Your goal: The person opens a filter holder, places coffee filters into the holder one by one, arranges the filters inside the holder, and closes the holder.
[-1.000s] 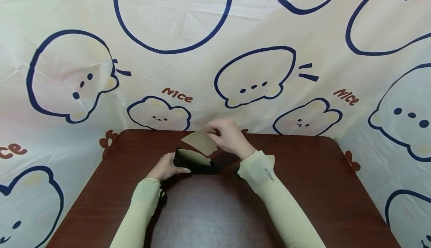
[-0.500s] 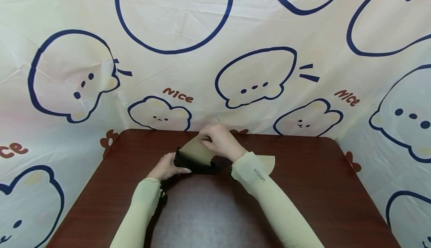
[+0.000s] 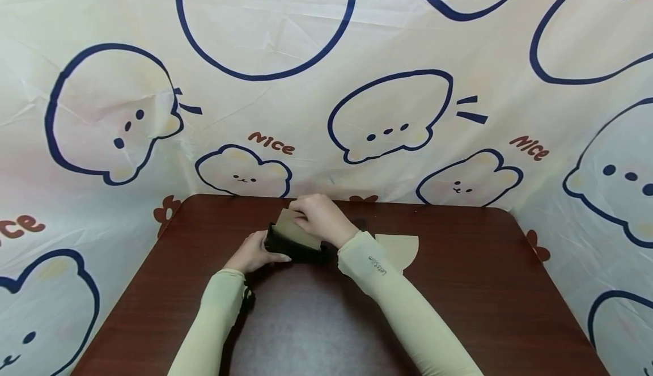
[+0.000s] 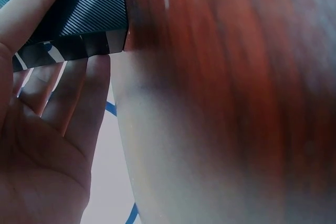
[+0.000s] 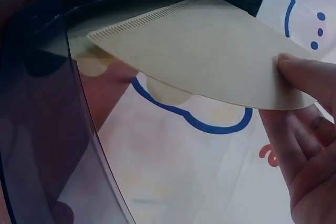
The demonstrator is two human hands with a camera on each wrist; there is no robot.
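Note:
My left hand (image 3: 252,253) grips the left end of a black ribbed box (image 3: 293,248) on the table, thumb on the front and fingers beneath in the left wrist view. A smoky see-through lid (image 5: 52,114) swings out from the box's side in the right wrist view. Between thumb and fingers, my right hand (image 3: 326,217) pinches a tan paper coffee filter (image 5: 194,51). The filter's crimped edge is inside the box's mouth, and its rounded side sticks out toward the right hand. Tan paper also shows inside the box behind it.
Another tan coffee filter (image 3: 403,248) lies on the brown table (image 3: 484,296) beside my right forearm, partly covered by the sleeve. A cloth with cartoon prints (image 3: 388,36) hangs right behind the table and along both sides.
My right hand has moved left and closer to the box, bringing the coffee filter into its mouth. More of the filter on the table shows now. The left hand has stayed on the box.

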